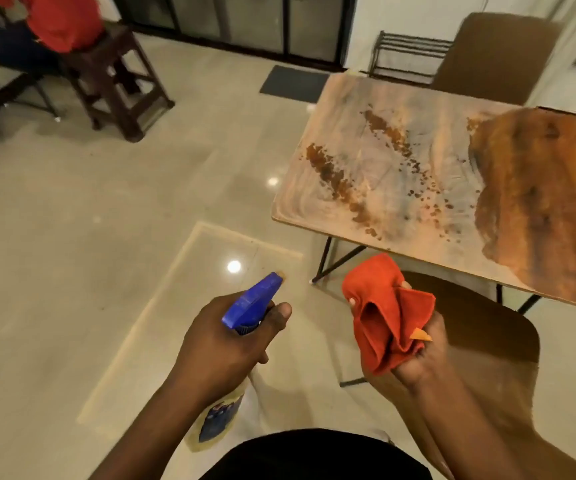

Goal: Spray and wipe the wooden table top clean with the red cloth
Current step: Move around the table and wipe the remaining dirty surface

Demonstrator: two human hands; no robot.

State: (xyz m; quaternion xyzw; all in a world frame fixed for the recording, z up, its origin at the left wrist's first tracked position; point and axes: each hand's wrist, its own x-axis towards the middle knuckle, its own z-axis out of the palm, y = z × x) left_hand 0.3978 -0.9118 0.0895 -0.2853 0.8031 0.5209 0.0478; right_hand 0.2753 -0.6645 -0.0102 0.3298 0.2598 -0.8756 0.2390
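Standing off table's near corner, both hands raised over tiled floor [72, 220]. Left hand [224, 344] wrapped round neck of spray bottle [245, 308], blue nozzle pointing away. Right hand [414, 355] clenched on bunched red cloth [383, 317], short of wooden table top [366, 140]. Table top: pale film and droplet patches left, darker patch right. Brown chair [470, 323] beside right hand.

Dim warm light; ceiling-lamp glare on floor [234, 266]; edges blurred, bowed.
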